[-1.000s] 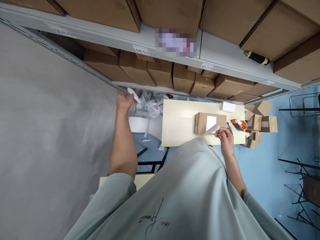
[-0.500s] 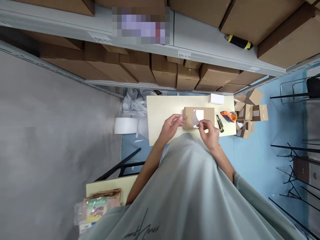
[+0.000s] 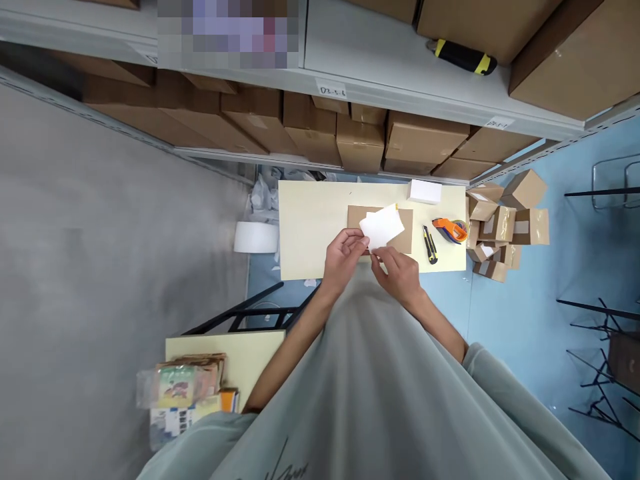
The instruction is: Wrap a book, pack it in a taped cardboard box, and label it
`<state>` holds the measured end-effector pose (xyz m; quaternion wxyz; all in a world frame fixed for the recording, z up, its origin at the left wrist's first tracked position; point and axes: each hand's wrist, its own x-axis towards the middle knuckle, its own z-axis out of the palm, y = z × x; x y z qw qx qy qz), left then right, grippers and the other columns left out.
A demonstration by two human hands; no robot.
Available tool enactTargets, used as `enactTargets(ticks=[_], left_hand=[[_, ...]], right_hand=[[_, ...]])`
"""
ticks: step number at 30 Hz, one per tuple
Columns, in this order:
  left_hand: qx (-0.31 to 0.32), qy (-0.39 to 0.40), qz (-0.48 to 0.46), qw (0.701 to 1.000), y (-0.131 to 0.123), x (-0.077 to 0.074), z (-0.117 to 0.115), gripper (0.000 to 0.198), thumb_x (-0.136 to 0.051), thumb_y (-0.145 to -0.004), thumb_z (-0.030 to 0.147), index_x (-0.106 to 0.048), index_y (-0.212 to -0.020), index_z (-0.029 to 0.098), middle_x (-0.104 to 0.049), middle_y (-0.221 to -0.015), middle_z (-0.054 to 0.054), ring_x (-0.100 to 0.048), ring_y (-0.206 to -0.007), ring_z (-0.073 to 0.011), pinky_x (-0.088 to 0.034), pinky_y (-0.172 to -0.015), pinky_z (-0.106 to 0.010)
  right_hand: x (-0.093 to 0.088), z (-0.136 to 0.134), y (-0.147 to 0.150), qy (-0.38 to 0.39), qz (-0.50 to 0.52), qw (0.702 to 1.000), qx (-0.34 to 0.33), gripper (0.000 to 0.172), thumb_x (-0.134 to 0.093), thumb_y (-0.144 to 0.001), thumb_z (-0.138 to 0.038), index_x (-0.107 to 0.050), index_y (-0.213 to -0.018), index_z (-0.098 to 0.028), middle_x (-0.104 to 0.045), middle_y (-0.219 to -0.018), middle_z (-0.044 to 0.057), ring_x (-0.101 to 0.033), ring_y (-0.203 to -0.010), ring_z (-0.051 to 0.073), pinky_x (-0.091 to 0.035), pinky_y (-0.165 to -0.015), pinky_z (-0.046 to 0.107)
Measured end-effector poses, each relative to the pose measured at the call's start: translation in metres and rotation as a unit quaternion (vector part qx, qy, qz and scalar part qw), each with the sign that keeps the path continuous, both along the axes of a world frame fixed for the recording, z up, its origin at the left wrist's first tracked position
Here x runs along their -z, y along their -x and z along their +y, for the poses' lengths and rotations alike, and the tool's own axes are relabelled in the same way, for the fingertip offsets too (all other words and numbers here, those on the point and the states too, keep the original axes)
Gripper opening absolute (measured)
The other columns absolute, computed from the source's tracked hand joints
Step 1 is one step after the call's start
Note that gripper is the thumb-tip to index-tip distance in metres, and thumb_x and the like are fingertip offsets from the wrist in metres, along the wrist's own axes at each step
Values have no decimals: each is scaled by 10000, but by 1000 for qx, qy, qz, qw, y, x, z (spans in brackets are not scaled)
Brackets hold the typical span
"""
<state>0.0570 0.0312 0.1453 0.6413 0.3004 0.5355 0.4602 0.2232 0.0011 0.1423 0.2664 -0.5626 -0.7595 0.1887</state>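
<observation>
A white paper label (image 3: 383, 227) with a small orange mark at one corner is held up over a brown cardboard box (image 3: 404, 239). At the label's lower left edge, the fingers of my left hand (image 3: 344, 260) are closed on it. My right hand (image 3: 397, 272) pinches at its lower corner, close to the left fingertips. The box lies flat on the pale yellow table (image 3: 313, 230), and a white edge behind the label shows against its top. Right of the box lie a black and yellow utility knife (image 3: 429, 245) and an orange tape dispenser (image 3: 450, 230).
A small white box (image 3: 425, 191) stands at the table's back right. Grey shelving (image 3: 360, 50) with cardboard boxes overhangs the far side. Several small cartons (image 3: 500, 227) are piled beyond the right end. A white roll (image 3: 256, 237) is at the left, and bagged goods (image 3: 183, 387) lie lower left.
The label has risen from close over the box top and now shows broad and flat. My right hand has moved left to meet my left hand, which has closed on the label. The view has shifted.
</observation>
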Motion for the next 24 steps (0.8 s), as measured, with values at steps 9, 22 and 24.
enactTargets(ticks=[9,22,24], left_hand=[[-65,49,-45,996,-14,8,0,485,-895,-842,626,-677,-1038,238,-811,-1018,-49,-810,-1022,-261,-683,-871,-388],[-49,47,-100,993,10,7,-10,473,-933,-814,561,-723,-1066,220,-808,-990,-75,-812,-1014,-282,-721,-804,-391],[-44,43,-102,993,12,8,-11,452,-930,-824,558,-724,-1046,222,-794,-963,-65,-802,-962,-263,-711,-782,-380]], right_hand=[[-2,3,-37,168,215,958,83,326,-729,-1028,-617,-757,-1028,-293,-810,-1022,71,-752,-758,207,-606,-729,350],[9,41,-71,340,425,824,155,474,-890,-821,-690,-742,-927,-252,-742,-745,-3,-717,-680,186,-609,-670,336],[6,40,-69,339,433,822,148,465,-892,-817,-686,-743,-910,-255,-736,-739,-7,-713,-682,182,-606,-675,334]])
